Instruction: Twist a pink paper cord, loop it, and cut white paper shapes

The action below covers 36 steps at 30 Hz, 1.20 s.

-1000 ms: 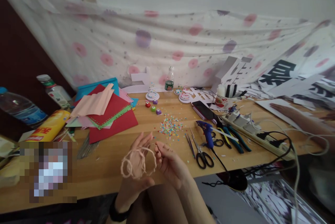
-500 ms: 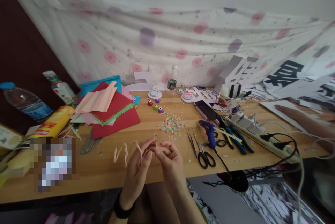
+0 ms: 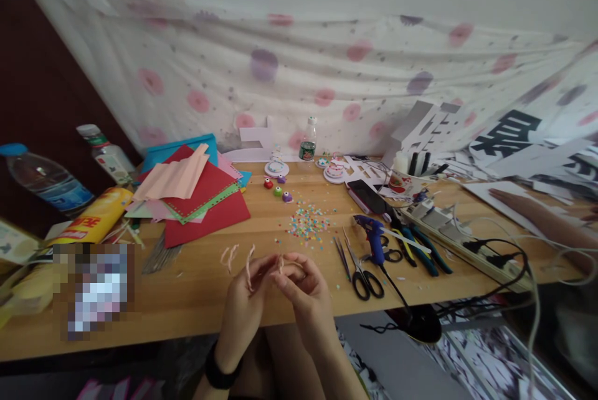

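Observation:
A thin twisted pale pink strip [image 3: 251, 266], which looks like paper, curls in loose loops out to the left. My left hand [image 3: 245, 300] is closed on it, with the strip coming out past the knuckles. My right hand [image 3: 308, 294] pinches the same strip between thumb and fingers, close to the left fingertips. Both hands are held above the front of the wooden table [image 3: 196, 306]. Just beyond them lies a scatter of small coloured beads or confetti [image 3: 308, 222]. The bit of strip inside the left palm is hidden.
Right of my hands lie tweezers [image 3: 343, 258], scissors [image 3: 368, 283], a blue glue gun [image 3: 375, 241], pliers [image 3: 423, 250] and a power strip [image 3: 471, 250]. Coloured papers [image 3: 224, 219] are stacked at left. Small figures [image 3: 278, 190] stand behind the beads. Another person's hand [image 3: 514, 200] rests on white board far right.
The strip's loops at the left have shifted slightly right and up and look tighter. My fingers have turned a little around the strip. The other things stay put.

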Motion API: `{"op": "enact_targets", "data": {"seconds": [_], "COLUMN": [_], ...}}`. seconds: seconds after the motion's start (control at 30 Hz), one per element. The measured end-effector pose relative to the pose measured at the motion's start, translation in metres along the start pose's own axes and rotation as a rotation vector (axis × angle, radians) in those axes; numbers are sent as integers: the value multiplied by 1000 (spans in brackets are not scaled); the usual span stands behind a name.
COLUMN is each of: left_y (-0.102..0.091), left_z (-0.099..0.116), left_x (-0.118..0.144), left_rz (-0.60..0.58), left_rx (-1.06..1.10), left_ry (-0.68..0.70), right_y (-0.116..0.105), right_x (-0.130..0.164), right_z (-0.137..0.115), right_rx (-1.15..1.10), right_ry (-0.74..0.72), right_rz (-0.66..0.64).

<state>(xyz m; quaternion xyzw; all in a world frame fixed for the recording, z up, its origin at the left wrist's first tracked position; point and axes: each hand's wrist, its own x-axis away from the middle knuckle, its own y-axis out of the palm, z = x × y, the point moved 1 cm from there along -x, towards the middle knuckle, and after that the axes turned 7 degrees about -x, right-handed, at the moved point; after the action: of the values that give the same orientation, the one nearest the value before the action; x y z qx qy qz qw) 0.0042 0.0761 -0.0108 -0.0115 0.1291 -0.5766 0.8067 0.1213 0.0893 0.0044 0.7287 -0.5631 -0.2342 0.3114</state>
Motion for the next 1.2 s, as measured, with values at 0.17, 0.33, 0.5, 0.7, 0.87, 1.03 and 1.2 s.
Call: {"op": "enact_targets", "data": {"seconds": [0.17,0.33,0.5,0.7,0.87,1.03,1.2], "left_y": [-7,-21,-33,-32,-26,-24,-23], "left_z": [0,6,17,24,21,22,23], "left_x": [1,4,7,6,9,14,13], "left_rz": [82,102,103,120,212,257,233], "left_rx": [-116,-236,-543,-488,-429,-423,-377], "left_ry": [110,306,608,513,357,302,271], "right_y": [-9,-15,-18,-19,-12,-9,-10], "right_x": [2,-5,-7,-5,-5,-5,-4], "right_z": [-3,-9,-5,4,7,6,6], "right_rx": [39,147,-58,-172,-208,-186,-206], "right_ry": [136,249,480,515,458,416,440], "right_rz": [-131,-267,-260,-203,-158,-192,-204]}}
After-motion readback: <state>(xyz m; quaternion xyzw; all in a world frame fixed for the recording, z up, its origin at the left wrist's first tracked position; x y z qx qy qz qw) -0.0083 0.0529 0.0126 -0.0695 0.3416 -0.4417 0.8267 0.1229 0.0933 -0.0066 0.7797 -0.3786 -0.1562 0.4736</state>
